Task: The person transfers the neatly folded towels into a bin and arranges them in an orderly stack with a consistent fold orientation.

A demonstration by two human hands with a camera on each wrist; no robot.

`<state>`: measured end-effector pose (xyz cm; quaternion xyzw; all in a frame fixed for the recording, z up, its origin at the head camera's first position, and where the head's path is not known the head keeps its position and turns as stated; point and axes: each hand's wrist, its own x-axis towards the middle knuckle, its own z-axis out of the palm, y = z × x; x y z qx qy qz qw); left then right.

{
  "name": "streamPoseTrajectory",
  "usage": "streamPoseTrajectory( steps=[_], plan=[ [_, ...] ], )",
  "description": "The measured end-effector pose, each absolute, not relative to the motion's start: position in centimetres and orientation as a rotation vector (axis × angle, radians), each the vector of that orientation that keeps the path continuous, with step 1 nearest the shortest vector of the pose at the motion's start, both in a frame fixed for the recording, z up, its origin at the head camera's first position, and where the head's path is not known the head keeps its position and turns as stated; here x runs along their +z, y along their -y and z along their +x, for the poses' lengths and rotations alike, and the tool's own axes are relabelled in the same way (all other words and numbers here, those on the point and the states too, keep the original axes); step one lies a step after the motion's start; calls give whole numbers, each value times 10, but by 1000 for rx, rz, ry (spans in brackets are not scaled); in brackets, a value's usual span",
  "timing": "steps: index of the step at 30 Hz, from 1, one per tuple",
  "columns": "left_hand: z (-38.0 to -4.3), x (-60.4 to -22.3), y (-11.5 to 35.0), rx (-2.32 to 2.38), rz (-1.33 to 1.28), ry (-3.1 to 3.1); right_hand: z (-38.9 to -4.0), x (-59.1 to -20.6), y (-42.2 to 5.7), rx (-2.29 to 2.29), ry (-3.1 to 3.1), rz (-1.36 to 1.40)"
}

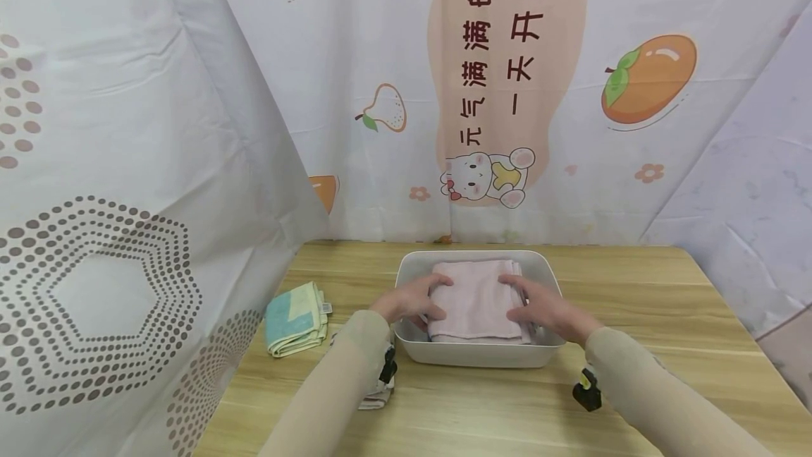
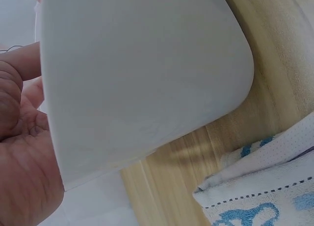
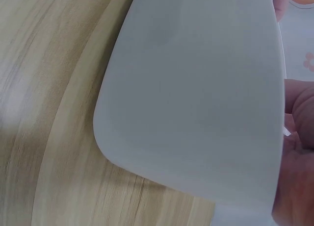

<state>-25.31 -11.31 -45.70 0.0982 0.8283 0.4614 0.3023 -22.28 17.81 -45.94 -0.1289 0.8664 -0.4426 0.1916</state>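
- Where the table (image 1: 660, 302) runs toward its left edge, a folded blue-and-yellow towel (image 1: 294, 319) lies flat.
- Folded pale towel with blue pattern (image 2: 257, 201): nearer, left of the white basin (image 1: 478, 356), partly hidden by the left forearm.
- Left hand (image 1: 412, 300): at left edge of the folded pink towel (image 1: 476, 302), thumb and forefinger spread; cannot tell if gripping.
- Pink towel: inside basin, between the hands.
- Right hand (image 1: 548, 307): at towel's right edge, thumb and forefinger apart; grip likewise unclear.
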Motion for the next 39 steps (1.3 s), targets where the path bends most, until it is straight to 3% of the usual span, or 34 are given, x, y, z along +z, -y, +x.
streamPoseTrajectory(
  steps=[39],
  plan=[
    [-248, -459, 106, 1134, 143, -2142, -210, -452, -169, -935, -2447, -291]
  ],
)
